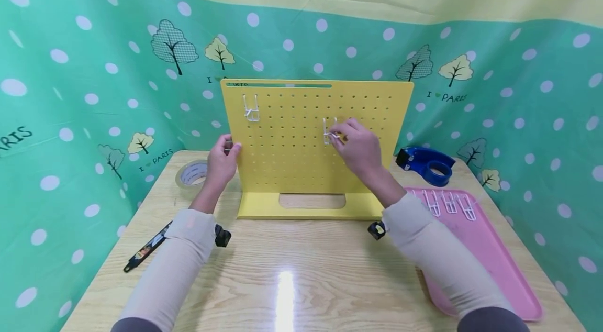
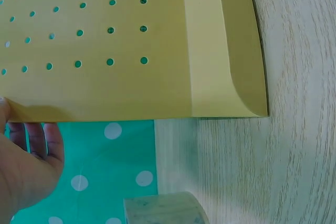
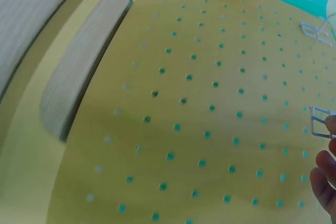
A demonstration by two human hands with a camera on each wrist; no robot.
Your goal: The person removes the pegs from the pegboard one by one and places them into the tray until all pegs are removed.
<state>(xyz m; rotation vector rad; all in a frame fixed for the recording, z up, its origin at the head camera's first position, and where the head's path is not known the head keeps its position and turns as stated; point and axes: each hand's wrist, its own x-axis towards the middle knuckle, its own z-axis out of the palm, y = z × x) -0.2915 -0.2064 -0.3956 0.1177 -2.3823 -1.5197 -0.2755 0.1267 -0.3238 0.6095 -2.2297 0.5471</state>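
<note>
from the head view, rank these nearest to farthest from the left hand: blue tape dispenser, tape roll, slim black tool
1. Tape roll: on the table, just left of the left hand
2. Slim black tool: near the table's left edge, partly behind the sleeve
3. Blue tape dispenser: right, past the yellow pegboard

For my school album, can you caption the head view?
Left hand grips a yellow pegboard; right hand pinches a white hook.

Location type: curtained tabletop workstation. Relative to the yellow pegboard (image 1: pixel 292 146): printed fabric (image 1: pixel 301 54) behind, wooden table (image 1: pixel 249 274) beneath, tape roll (image 1: pixel 189 170) left, blue tape dispenser (image 1: pixel 419 158) right.
</note>
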